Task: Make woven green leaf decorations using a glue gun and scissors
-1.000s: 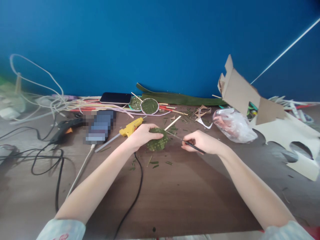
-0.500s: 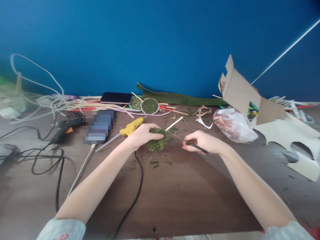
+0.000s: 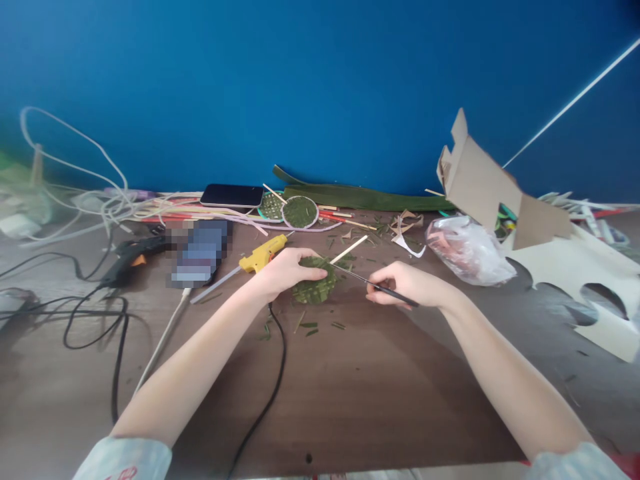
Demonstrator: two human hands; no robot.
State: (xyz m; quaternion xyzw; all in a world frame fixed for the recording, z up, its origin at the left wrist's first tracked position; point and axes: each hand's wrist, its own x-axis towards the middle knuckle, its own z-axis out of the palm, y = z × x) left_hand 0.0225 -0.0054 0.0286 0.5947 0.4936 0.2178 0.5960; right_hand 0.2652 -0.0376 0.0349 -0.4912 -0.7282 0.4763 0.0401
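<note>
A round green woven leaf disc [image 3: 315, 288] lies on the brown table [image 3: 350, 380]. My left hand [image 3: 287, 268] rests on its top left, fingers curled over it and pressing it down. My right hand [image 3: 407, 283] is closed in a pinch on a thin black-handled tool [image 3: 373, 285]. The tool's metal tip points left and touches the disc's right edge. A pale wooden stick [image 3: 349, 249] lies just behind the disc. Small green leaf scraps [image 3: 313, 327] are scattered in front of it.
A yellow glue gun [image 3: 261, 254] with a black cord [image 3: 270, 393] lies left of the disc. Behind are two more woven discs [image 3: 299, 211], a phone [image 3: 233, 195], long green leaves [image 3: 365, 197], sticks and cords. A plastic bag [image 3: 467, 250] and cut cardboard [image 3: 500, 193] stand right.
The right hand and the thin tool have shifted very slightly to the right. The left hand stays pressed on the green disc.
</note>
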